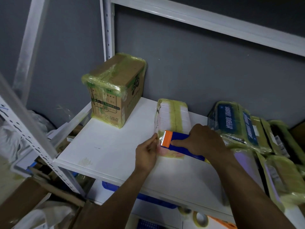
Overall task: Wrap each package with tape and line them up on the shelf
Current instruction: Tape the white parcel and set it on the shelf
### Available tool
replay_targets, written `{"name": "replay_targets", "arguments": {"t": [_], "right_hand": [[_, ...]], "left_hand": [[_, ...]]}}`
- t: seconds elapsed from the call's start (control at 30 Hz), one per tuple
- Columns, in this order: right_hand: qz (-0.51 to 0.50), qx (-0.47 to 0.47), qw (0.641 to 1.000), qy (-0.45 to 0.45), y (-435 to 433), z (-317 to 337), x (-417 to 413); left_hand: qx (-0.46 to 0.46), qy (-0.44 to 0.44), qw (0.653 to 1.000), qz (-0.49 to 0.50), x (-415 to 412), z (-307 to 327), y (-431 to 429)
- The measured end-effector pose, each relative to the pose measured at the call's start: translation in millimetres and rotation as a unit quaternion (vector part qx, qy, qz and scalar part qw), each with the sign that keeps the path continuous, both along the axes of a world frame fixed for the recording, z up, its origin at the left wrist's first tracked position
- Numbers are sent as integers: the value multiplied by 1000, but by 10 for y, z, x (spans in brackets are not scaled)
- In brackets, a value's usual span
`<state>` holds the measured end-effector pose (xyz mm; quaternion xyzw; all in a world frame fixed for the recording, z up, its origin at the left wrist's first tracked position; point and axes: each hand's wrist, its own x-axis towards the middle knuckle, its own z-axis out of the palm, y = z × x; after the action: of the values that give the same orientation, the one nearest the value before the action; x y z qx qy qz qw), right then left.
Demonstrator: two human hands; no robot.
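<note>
A flat white package (pixel 171 116) banded with yellowish tape lies on the white shelf (pixel 105 146). My right hand (pixel 201 141) grips a blue and orange tape dispenser (pixel 175 142), pressed on the package's near end, with the forefinger stretched along its side. My left hand (pixel 146 154) pinches the package's near left corner, right at the orange cutter. A taped cardboard box (pixel 113 90) stands upright at the shelf's back left.
Several taped packages (pixel 244 128) are piled at the right of the shelf. A white upright post (pixel 33 134) crosses the left foreground. Below the shelf lie a tape roll (pixel 200 219), blue crates and open cardboard boxes (pixel 41 192).
</note>
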<state>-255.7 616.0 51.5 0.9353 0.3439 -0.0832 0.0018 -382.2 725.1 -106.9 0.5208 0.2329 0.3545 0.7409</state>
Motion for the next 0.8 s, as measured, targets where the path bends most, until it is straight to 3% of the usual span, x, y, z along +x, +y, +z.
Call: {"name": "replay_targets", "arguments": {"t": [0.17,0.27,0.47,0.57,0.67,0.8], "right_hand": [[2,26,999,26,-94,9,71],[4,26,999,30,-152,12,83],[27,31,999,31,-264,-3,136],[24,33,999,28,-287,-6,146],[24,22,999,24,-302,-6,135],[13,22,999,30,-343,-19,128]], "left_hand": [[51,3,997,-60,-60,-69,-48],[139,17,986,-90,-121,-62,79],[357,76,926,-94,-115,82,428],[400,45,905,-135,-80,165,493],[490,52,865,-99,-53,200,555],[517,56,852,-62,-18,235,606]]}}
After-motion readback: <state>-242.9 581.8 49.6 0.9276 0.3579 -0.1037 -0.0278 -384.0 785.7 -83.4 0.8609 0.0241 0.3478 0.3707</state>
